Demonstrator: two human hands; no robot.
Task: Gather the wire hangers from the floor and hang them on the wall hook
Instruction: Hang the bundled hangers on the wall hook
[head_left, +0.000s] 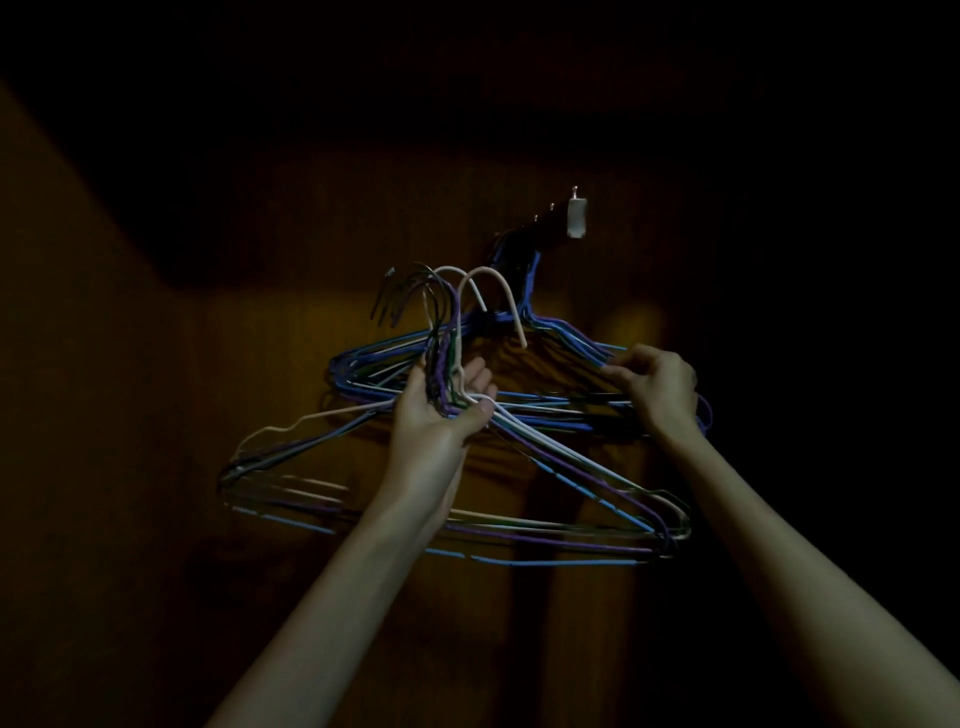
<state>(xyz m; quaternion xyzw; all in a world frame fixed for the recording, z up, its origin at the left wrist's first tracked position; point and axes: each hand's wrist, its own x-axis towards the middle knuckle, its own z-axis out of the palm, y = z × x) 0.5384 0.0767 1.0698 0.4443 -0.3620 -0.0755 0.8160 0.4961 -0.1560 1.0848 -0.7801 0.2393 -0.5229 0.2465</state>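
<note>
Left hand (447, 410) grips a raised bundle of wire hangers (545, 483) by the necks; tip their hooks as one onto the wall hook (571, 218); right hand (657, 387) pinches the already-hung hangers (550, 332), steadying them aside.

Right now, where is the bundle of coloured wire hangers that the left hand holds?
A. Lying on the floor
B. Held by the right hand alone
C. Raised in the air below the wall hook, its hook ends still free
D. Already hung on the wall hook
C: the left hand grips the necks of the bundle of coloured wire hangers, whose curved hook ends stand free below the metal wall hook.
</note>
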